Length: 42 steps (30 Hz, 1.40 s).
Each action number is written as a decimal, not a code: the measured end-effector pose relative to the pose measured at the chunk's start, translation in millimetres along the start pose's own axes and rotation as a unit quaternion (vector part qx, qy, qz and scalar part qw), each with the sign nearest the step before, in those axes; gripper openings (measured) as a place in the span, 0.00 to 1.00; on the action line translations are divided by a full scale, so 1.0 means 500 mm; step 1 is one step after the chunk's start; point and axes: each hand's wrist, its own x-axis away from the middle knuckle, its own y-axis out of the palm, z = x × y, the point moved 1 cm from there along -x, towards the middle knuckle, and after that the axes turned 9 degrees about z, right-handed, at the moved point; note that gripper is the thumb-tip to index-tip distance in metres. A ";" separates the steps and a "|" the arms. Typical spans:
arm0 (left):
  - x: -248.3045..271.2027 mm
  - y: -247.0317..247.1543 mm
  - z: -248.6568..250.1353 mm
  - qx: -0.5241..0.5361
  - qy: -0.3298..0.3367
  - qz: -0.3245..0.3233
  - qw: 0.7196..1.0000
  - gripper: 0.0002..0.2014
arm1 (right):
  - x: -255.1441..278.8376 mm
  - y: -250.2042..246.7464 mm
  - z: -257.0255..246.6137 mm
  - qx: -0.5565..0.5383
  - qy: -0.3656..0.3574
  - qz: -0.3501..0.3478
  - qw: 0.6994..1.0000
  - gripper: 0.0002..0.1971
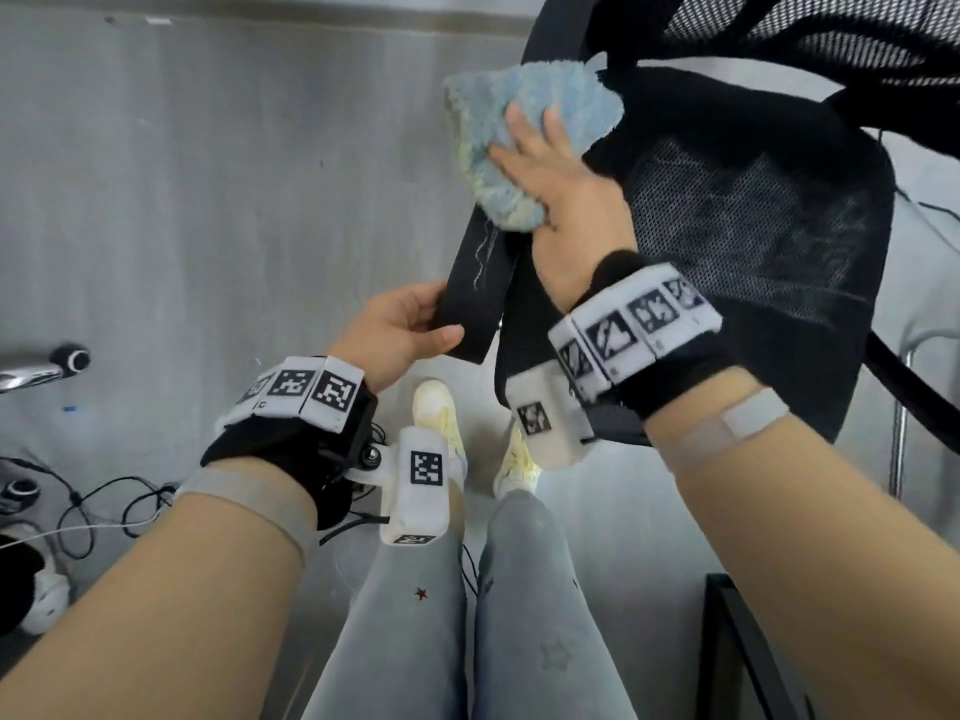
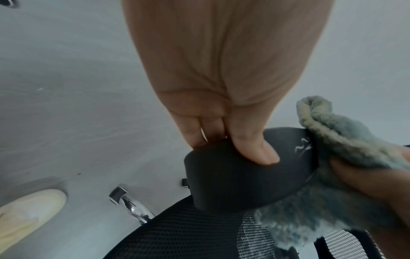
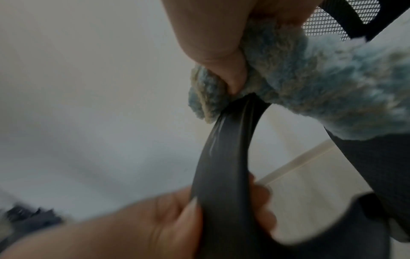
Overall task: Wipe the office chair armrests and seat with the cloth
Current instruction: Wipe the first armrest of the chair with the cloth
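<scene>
A black office chair with a mesh seat [image 1: 748, 236] stands ahead to the right. Its black armrest [image 1: 475, 288] runs toward me. My left hand [image 1: 400, 324] grips the armrest's near end, thumb on top [image 2: 257, 149], fingers underneath. My right hand [image 1: 550, 168] holds a fluffy blue cloth [image 1: 524, 132] wrapped over the armrest's far part, thumb tucked under the cloth [image 3: 230, 70]. White scuff marks [image 1: 483, 257] show on the armrest just below the cloth. The cloth [image 2: 332, 133] hides the far end of the armrest [image 2: 233, 175].
Grey floor [image 1: 208, 200] lies all around. My feet in pale shoes [image 1: 436, 413] stand beside the chair. A chrome chair leg with a castor [image 1: 52, 366] is at left, above loose cables [image 1: 88, 506]. A dark frame edge [image 1: 748, 657] sits at lower right.
</scene>
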 end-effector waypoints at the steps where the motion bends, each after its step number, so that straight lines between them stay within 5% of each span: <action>1: -0.002 0.000 0.000 -0.003 0.005 0.002 1.000 0.22 | 0.026 0.003 -0.002 0.013 -0.019 -0.032 0.999 0.37; 4: -0.003 -0.003 -0.010 -0.012 0.006 -0.008 1.000 0.22 | 0.113 0.019 -0.003 0.030 -0.051 -0.103 0.993 0.36; 13: -0.003 0.007 -0.003 0.008 0.044 0.027 0.999 0.21 | -0.009 -0.006 -0.008 0.020 0.004 -0.007 1.000 0.34; 23: -0.010 0.007 -0.008 -0.001 0.050 0.060 0.997 0.16 | 0.111 0.031 -0.019 0.062 -0.089 -0.071 0.992 0.35; 30: -0.022 -0.002 0.003 -0.001 0.056 0.032 0.998 0.20 | -0.052 -0.006 0.003 0.030 0.042 0.022 0.998 0.36; 34: -0.025 -0.010 0.011 -0.019 0.049 0.015 0.998 0.21 | 0.029 0.025 0.003 0.033 -0.019 -0.012 0.999 0.37; 38: -0.020 -0.011 0.014 -0.052 0.051 0.035 0.997 0.17 | 0.144 0.071 -0.007 -0.075 -0.040 0.008 0.996 0.32; 42: -0.017 -0.002 0.021 -0.029 0.055 0.019 0.998 0.19 | 0.069 0.041 0.001 -0.037 -0.031 -0.001 0.999 0.31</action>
